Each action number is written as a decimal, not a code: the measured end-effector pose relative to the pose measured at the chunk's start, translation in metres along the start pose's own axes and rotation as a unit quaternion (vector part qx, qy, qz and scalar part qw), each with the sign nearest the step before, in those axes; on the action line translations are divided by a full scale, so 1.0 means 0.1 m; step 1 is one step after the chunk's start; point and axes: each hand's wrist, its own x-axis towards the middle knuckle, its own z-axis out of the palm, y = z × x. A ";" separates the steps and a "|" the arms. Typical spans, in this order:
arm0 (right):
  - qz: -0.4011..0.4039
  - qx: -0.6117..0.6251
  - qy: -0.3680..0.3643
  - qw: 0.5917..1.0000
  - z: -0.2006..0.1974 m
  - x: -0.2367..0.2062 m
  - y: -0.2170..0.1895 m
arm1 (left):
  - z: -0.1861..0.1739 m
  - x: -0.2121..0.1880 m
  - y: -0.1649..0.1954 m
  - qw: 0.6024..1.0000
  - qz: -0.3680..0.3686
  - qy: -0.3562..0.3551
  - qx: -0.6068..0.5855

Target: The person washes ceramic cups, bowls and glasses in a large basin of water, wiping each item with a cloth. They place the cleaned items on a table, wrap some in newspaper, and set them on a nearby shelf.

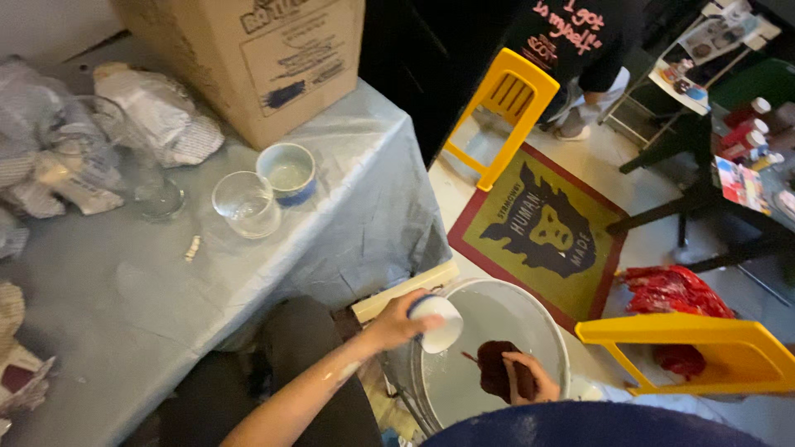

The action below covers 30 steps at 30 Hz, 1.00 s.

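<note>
White cup [437, 324] in left hand [399, 324]

The left hand [397, 321] was curled closed at lower centre, forearm stretching in from the bottom edge; the right hand [528, 378] was curled closed just right of it.

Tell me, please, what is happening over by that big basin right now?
A person is bent over a large pale basin on the floor. The left hand holds a small white bowl over its rim, and the right hand grips a dark red cloth inside it. On the grey-covered table beside them stand a glass bowl, a blue-rimmed bowl and a cardboard box.
</note>
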 end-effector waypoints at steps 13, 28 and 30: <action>0.092 0.069 0.001 0.993 0.17 0.10 -0.08 | 0.09 -0.34 0.62 0.947 0.219 0.059 0.227; 0.098 0.261 -0.008 0.960 0.59 0.11 1.06 | -0.91 -0.74 0.51 0.958 0.021 0.218 -0.186; 0.112 0.245 -0.008 0.963 0.67 0.18 1.06 | -1.27 -0.99 0.62 0.943 -0.004 0.230 -0.240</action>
